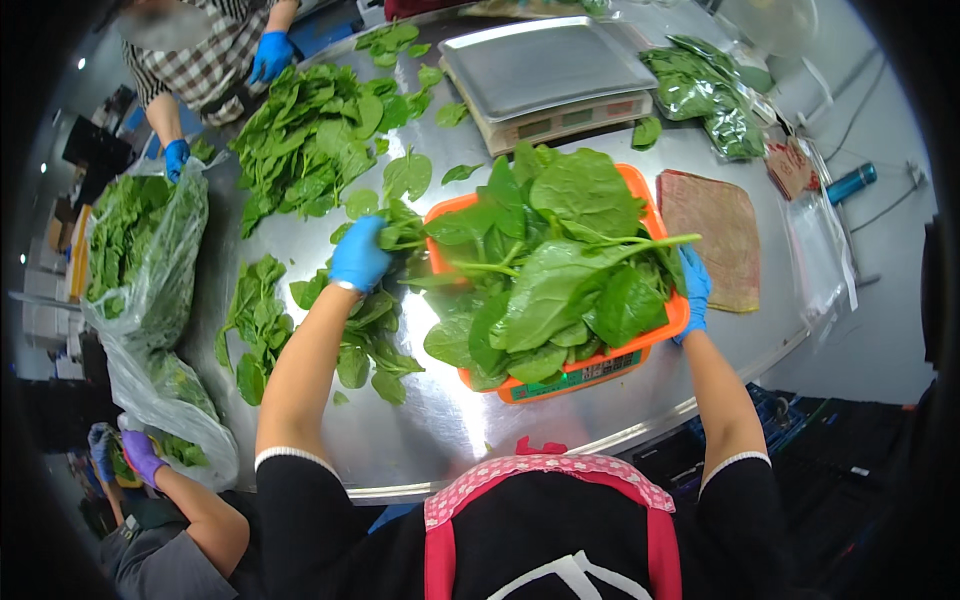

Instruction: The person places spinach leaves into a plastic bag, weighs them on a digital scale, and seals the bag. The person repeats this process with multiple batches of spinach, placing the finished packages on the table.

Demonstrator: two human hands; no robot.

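An orange basket [641, 185] heaped with large spinach-like leaves [560, 290] stands in front of me on an orange scale [590, 378], whose display shows below the front rim. My right hand [694, 290], in a blue glove, grips the basket's right side; some fingers are hidden behind it. To the basket's left, my left hand [360, 254], also blue-gloved, is closed on a small bunch of leafy greens [402, 226]. Beneath and beside that hand, more loose leaves [372, 350] lie on the metal table [430, 425].
Across the table stands a flat-topped scale [548, 75], with bagged greens [705, 95] to its right. A reddish-brown cloth [708, 240] lies right of the basket. A big leaf pile [310, 135] sits far left, near an open plastic bag [150, 250] and a co-worker's blue-gloved hands [271, 56]. Another person's purple-gloved hand [143, 457] shows lower left.
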